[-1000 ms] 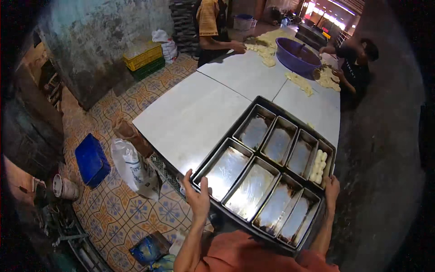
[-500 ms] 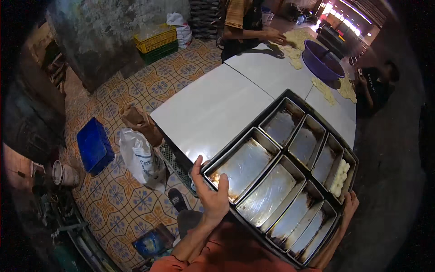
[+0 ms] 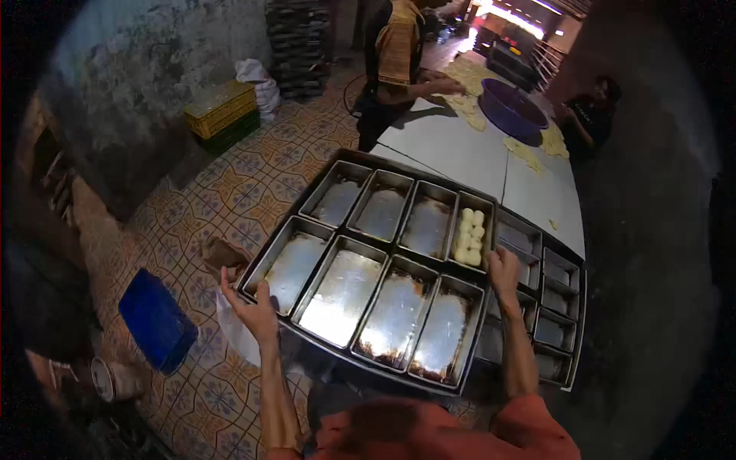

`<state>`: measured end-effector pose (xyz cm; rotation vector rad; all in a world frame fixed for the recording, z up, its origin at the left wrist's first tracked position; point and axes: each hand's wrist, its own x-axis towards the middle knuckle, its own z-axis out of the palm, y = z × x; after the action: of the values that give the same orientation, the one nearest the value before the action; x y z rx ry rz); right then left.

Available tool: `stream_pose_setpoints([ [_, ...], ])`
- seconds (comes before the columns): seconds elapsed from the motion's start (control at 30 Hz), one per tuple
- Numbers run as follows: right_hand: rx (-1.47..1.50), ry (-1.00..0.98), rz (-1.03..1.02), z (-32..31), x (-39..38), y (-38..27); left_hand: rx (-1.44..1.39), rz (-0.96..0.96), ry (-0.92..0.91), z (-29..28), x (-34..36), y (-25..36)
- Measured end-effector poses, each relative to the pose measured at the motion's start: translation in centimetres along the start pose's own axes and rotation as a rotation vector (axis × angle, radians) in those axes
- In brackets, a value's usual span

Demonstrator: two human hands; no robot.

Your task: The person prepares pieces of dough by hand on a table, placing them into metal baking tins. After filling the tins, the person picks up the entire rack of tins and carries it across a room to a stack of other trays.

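Observation:
My two hands carry a dark metal set of joined loaf pans (image 3: pixel 425 226), arranged in two rows. My left hand (image 3: pixel 253 310) grips its near left corner, thumb over the rim. At the right edge, my right hand (image 3: pixel 504 276) is closed on the rim. Small pale dough balls (image 3: pixel 469 238) fill the far-right pan in two rows; the other pans hold no dough and have browned, shiny bottoms. Another loaf-pan set (image 3: pixel 556 331) lies on the right, partly covered by my right forearm and the held set.
Ahead stretches a white table (image 3: pixel 452 142) with flattened dough (image 3: pixel 468 77) and a purple basin (image 3: pixel 512 109). One person (image 3: pixel 395 54) works dough at its left side; another (image 3: pixel 594 111) is at its right. A blue crate (image 3: pixel 157 318) and a bucket (image 3: pixel 115 379) stand on the tiled floor.
The held pan set has swung left, off the table's near end, and turned more level across my view. The second pan set on the right has come into sight.

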<state>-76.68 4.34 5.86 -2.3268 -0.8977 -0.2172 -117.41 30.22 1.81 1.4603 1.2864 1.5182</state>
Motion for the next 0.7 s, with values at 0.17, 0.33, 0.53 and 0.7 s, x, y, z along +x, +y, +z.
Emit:
stream_pose_setpoints([
  [0.17,-0.039,-0.092,0.117,7.5,0.2,0.1,-0.025,-0.015,-0.036,0.4,3.0,-4.7],
  [0.33,-0.257,-0.111,0.109,9.0,-1.4,0.1,0.045,-0.056,-0.093,2.0,3.7,-8.3],
  [0.53,-0.567,-0.112,0.047,8.5,-2.3,-2.2,0.132,-0.12,-0.203,3.4,4.1,-9.8],
  [0.7,-0.659,-0.335,0.073,5.4,-6.4,-8.1,0.095,-0.042,-0.234,4.7,3.7,-11.8],
])
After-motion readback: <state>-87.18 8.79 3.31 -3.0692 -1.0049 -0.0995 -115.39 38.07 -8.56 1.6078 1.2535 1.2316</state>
